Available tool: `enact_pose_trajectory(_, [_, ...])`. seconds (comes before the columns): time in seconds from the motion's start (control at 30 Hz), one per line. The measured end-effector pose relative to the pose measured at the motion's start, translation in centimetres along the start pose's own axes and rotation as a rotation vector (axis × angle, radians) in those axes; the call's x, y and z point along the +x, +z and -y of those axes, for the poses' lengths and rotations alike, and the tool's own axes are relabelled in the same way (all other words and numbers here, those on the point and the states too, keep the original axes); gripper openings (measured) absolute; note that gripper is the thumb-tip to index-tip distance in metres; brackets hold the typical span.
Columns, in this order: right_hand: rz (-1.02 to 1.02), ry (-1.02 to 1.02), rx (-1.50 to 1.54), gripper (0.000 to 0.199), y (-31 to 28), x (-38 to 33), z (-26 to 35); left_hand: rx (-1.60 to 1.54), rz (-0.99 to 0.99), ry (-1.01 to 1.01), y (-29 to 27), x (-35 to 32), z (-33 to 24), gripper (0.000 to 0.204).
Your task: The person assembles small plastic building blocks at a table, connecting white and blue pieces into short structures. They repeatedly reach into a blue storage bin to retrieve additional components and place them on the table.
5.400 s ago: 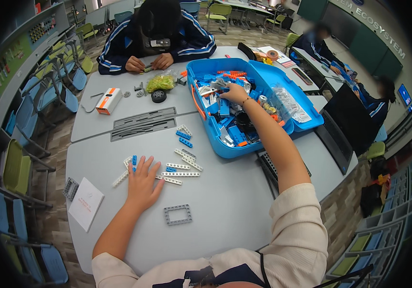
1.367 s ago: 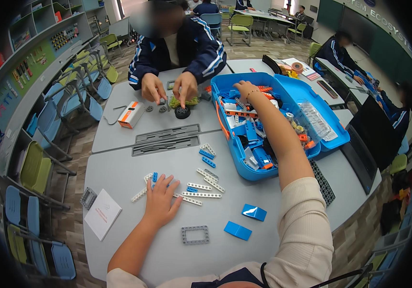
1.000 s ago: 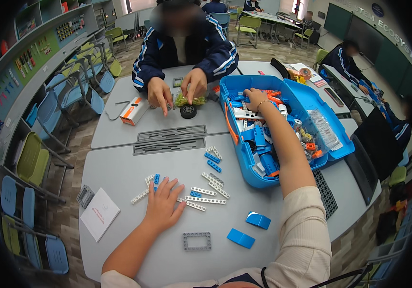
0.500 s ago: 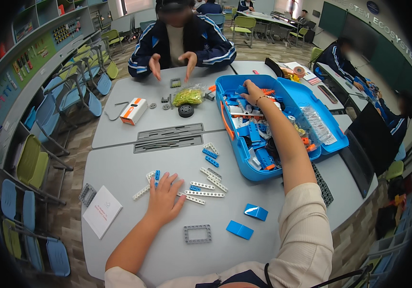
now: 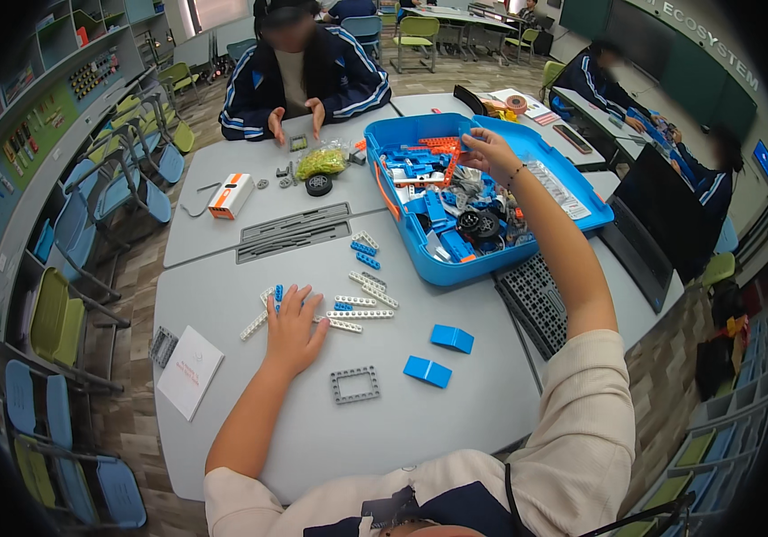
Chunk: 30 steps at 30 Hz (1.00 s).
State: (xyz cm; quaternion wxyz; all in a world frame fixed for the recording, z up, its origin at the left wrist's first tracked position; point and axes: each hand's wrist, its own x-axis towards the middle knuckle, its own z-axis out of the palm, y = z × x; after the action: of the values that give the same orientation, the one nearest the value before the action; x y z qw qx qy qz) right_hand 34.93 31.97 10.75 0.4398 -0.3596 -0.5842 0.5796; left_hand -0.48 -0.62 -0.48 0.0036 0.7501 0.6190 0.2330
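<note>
My left hand [image 5: 292, 333] lies flat on the grey table with its fingers spread. Its fingertips touch or nearly touch a small blue beam [image 5: 278, 294] and white perforated beams [image 5: 254, 326]. More white beams [image 5: 360, 314] lie just right of it, along with short blue ones [image 5: 367, 259]. Over the far part of the blue toy-brick case [image 5: 455, 268], my right hand [image 5: 494, 154] is closed on a small blue building piece [image 5: 466, 131], partly hidden by the fingers. Below it, the case holds a heap of blue, white, orange and grey pieces and black wheels [image 5: 479, 223].
Two blue curved panels [image 5: 428, 370] and a grey rectangular frame [image 5: 355, 385] lie near me. At left is a white booklet [image 5: 190, 372]. Across the table sits a person [image 5: 299, 85] beside a bag of yellow-green pieces [image 5: 322, 161]. A laptop [image 5: 639, 237] stands right of the case.
My right hand has come up out of the heap with a blue piece in its fingers. My left hand stays on the beams. The whole view has shifted a little.
</note>
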Motion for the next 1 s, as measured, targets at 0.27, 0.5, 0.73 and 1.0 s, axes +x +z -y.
enact_pose_trajectory(0.27, [-0.144, 0.168, -0.32, 0.048, 1.3, -7.0, 0.3, 0.016, -0.069, 0.005, 0.3, -0.3, 0.0, 0.039])
enact_pose_trajectory(0.5, [0.258, 0.078, -0.047, 0.039, 8.9, -13.3, 3.7, -0.495, -0.134, -0.05, -2.1, 1.2, -4.5, 0.038])
enact_pose_trajectory(0.73, [0.501, 0.182, -0.068, 0.03, 18.4, -19.5, 4.9, -1.52, -0.132, -0.21, -4.2, 3.8, -10.0, 0.03])
enact_pose_trajectory(1.0, [0.448, 0.116, -0.222, 0.023, 15.4, -14.5, 3.9, -1.275, -0.13, -0.382, -6.9, -1.8, -4.3, 0.024])
